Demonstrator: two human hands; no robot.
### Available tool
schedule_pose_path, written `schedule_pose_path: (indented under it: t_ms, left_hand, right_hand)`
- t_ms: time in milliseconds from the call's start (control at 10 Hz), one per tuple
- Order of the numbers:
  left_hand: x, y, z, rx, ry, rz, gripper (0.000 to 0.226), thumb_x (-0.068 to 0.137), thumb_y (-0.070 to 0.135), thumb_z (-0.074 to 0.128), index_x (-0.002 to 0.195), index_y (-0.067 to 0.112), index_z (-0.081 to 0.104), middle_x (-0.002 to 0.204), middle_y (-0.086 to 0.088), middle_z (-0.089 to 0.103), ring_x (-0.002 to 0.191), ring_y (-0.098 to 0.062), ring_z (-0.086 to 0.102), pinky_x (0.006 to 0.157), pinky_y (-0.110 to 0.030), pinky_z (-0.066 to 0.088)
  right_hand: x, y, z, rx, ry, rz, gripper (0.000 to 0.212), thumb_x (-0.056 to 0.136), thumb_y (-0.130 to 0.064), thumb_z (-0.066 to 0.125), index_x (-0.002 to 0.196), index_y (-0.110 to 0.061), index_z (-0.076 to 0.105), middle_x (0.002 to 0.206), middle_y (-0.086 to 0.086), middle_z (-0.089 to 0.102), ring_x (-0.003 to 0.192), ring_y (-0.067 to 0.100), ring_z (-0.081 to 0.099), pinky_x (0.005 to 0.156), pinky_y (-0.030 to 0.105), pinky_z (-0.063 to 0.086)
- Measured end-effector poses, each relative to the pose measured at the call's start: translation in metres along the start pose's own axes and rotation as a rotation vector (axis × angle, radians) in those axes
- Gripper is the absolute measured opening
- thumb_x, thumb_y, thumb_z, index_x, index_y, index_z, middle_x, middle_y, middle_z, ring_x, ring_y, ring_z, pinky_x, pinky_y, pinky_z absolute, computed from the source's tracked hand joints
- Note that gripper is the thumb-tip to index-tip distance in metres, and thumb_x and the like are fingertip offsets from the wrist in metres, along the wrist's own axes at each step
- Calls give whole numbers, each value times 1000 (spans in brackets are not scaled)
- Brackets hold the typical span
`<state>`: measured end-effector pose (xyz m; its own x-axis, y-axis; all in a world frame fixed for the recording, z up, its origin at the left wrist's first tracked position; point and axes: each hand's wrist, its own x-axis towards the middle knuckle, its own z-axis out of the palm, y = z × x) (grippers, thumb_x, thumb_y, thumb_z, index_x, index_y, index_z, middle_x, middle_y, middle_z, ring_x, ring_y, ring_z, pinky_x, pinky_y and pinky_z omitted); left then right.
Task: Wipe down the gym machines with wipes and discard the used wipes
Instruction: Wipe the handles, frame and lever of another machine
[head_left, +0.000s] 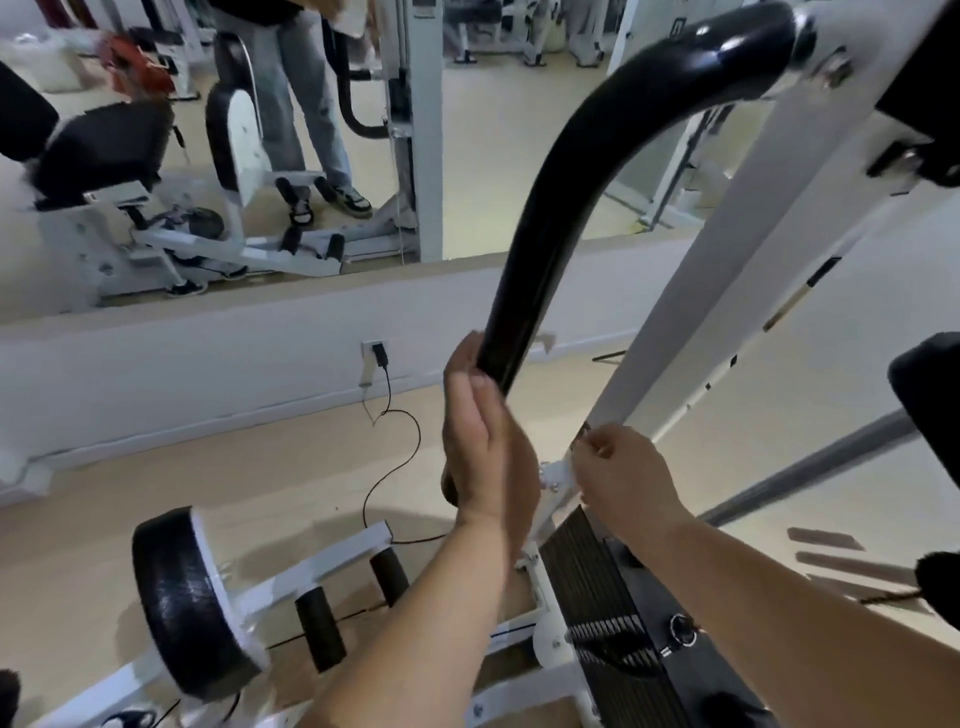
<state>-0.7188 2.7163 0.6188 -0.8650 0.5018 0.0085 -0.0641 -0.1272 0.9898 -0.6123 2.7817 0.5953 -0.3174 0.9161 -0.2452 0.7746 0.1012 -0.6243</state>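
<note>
Two bare forearms are being stretched up from the bottom edge toward the middle of the frame. The left hand (480, 441) is being wrapped round the lower end of the black curved bar (566, 182) of the gym machine (332, 564). Its fingers are being curled behind the bar and pressed together, with the thumb being laid along the near side. The bar is being shown sweeping from the centre to the upper right, where it is being joined to the white frame upright (727, 270).

Just right of centre, the right hand (621, 470) is being held against the foot of that upright, beside a white bolted bracket (558, 475). Its fingers are being curled in and bunched at the tips. Whether a wipe is being pinched between them cannot be told. The two hands are being seen near each other, not touching.

Below the right wrist, the dark weight stack (608, 613) is being shown at the lower middle. At the lower left, a round black pad (187, 608) and two black foam rollers (319, 629) are being carried on the machine's white base. A thin black cable (395, 452) is being trailed across the pale floor from a wall socket (375, 353) left of centre. Across the upper left, a mirror (467, 130) is being shown, with a standing person in jeans (301, 104) and another machine being reflected in it.
</note>
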Motion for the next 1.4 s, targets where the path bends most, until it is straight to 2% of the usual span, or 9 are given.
schedule_pose_path:
  t_ms: [100,300,500,600,700,800,1000,1200,1400]
  left_hand:
    - [-21,-55,-27,113,82,-194,38,111,14,34,141,25,55,116,14,68,92,12,61,83,-17,52]
    - [-27,-107,-79,331,-4,-810,13,101,18,49,95,18,60,124,-26,65,110,-43,64,101,-59,51]
    - [-25,-91,-43,580,-343,-104,15,92,27,52,94,17,62,85,3,66,66,-3,55,66,-16,44]
    - [-15,-124,-14,983,-638,691,51,95,6,29,134,8,61,125,-5,69,116,-12,65,101,-29,51]
    - [9,-174,-10,1520,-860,615,63,93,7,38,155,6,34,146,-16,54,131,-35,53,110,-43,39]
    - [14,-222,-23,1557,-883,375,73,86,10,52,154,15,26,143,-3,47,125,-23,46,102,-33,34]
    - [27,-251,-14,1663,-820,506,47,101,31,38,143,10,38,122,-5,57,102,-25,58,82,-39,41]
    - [69,-243,39,1516,-1029,26,43,109,30,17,136,17,49,127,-10,61,115,-36,59,97,-45,47]
    - [30,-259,0,1491,-852,423,42,106,36,24,137,16,43,123,-4,58,105,-27,58,86,-42,44]
  right_hand:
    - [7,6,3,83,-21,49,16,98,-20,51,107,-21,64,99,-2,66,81,10,61,65,28,42]
    - [10,30,14,-33,-88,81,9,101,-18,49,104,-18,57,102,5,66,79,16,56,73,33,44]
    - [31,77,49,-215,-72,84,29,106,-30,44,126,-17,60,124,10,64,104,26,61,80,36,47]
    - [41,109,71,-254,-7,17,34,106,-32,44,132,-14,57,134,9,55,120,28,56,93,41,52]
    - [50,142,90,-382,9,-12,35,107,-32,39,134,-14,52,134,8,49,123,27,49,94,43,50]
    - [55,165,108,-646,62,-183,28,102,-32,52,120,-13,62,116,8,61,106,30,60,84,44,51]
    - [55,199,122,-1053,3,-458,45,97,-29,58,130,0,59,106,16,58,87,33,50,69,44,39]
    - [58,201,124,-1094,20,-481,51,98,-37,51,125,5,62,103,20,58,82,35,50,69,45,41]
    - [55,200,124,-1049,0,-434,55,101,-37,42,131,6,60,112,20,60,91,38,53,74,47,44]
